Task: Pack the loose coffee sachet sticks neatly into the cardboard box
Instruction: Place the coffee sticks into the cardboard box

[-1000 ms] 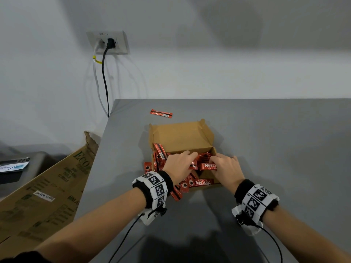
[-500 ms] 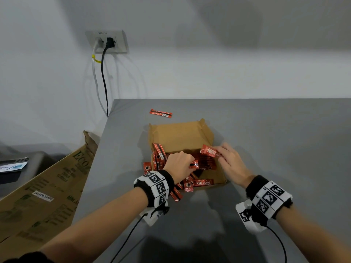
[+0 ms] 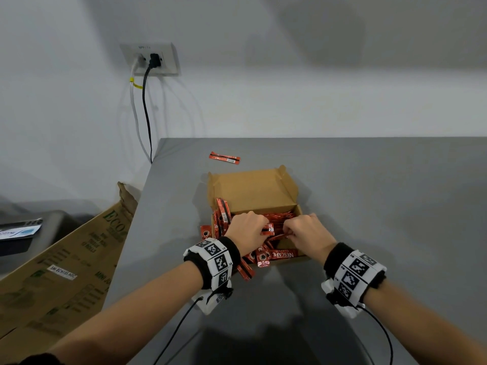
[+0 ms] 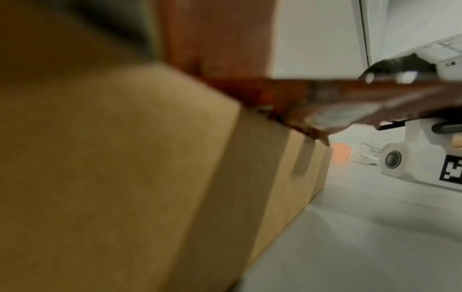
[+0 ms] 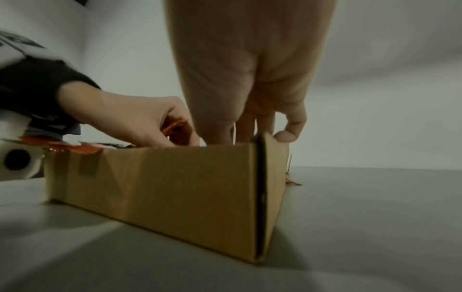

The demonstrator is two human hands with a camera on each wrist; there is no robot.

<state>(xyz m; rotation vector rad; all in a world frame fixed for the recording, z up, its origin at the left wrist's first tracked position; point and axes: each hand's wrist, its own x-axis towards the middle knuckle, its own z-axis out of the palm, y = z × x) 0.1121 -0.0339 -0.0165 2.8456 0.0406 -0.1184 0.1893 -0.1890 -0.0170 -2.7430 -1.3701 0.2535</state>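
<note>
The cardboard box [image 3: 253,191] sits mid-table, lid folded back toward 12 o'clock so both hands can reach in. Left hand [image 3: 247,230] and right hand [image 3: 307,231] each clench sachet sticks [image 3: 279,219] inside; one stray stick [image 3: 224,157] lies beyond at 11 o'clock

sachet [image 3: 281,255]: "NESCAFE CLASSIC" | flat carton [image 3: 66,262]: "ECO", "MINI"

Wall socket [image 3: 150,59] w/ 2 cables; printed cardboard sheet [image 3: 60,262] left of grey table [image 3: 369,206].
</note>
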